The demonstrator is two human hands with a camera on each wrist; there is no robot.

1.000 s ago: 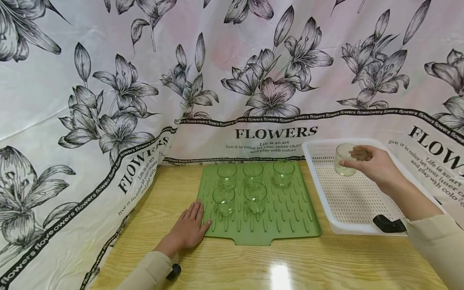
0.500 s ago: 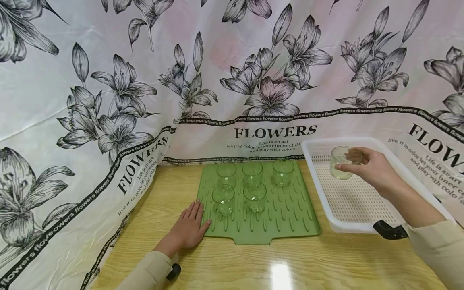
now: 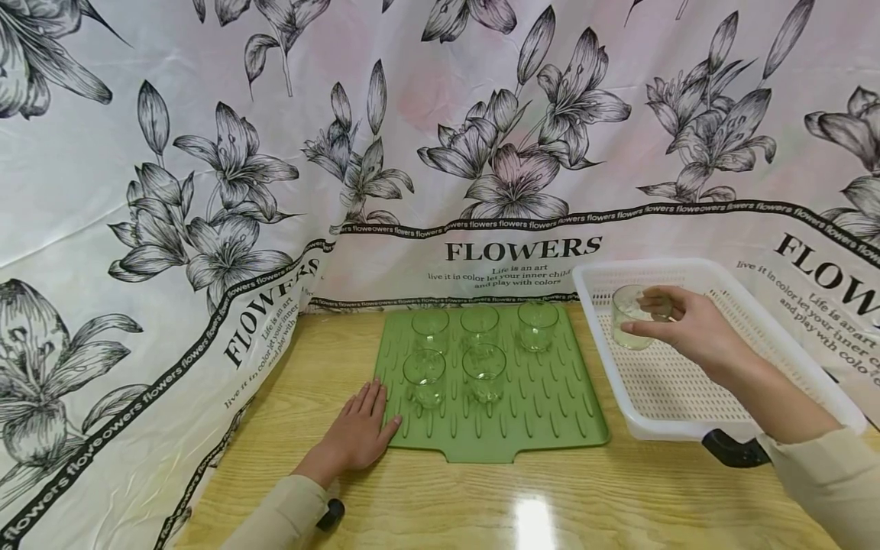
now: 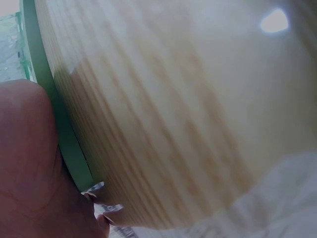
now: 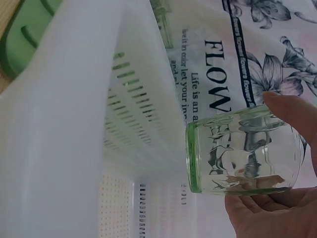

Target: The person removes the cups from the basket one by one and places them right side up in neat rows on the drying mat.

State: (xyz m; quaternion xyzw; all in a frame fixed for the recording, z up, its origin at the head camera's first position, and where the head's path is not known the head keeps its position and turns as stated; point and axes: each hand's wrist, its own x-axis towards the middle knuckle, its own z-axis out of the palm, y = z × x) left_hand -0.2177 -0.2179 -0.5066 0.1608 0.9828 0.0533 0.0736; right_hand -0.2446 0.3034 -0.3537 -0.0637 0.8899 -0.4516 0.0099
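My right hand (image 3: 690, 328) grips a clear drinking glass (image 3: 629, 319) between thumb and fingers, over the left part of a white perforated basket (image 3: 677, 434). In the right wrist view the glass (image 5: 242, 151) appears on its side, its thick greenish base pointing left toward the basket wall (image 5: 141, 94). My left hand (image 3: 357, 431) lies flat with fingers extended, touching the left edge of a green ridged draining mat (image 3: 543, 420). Several clear glasses stand upright on that mat: two in the front row, including one glass (image 3: 484, 374), and three behind, the rightmost glass (image 3: 538, 328) slightly apart.
The mat and basket sit side by side on a wooden table (image 3: 440, 504), a narrow strip of wood between them. A white cloth (image 3: 385, 263) printed with flowers hangs behind and along the left side. The mat's front tab (image 3: 479, 456) points toward me.
My right hand has carried the glass leftward and slightly toward me, closer to the basket's left rim. The left hand, the mat and the glasses on it stay in place.
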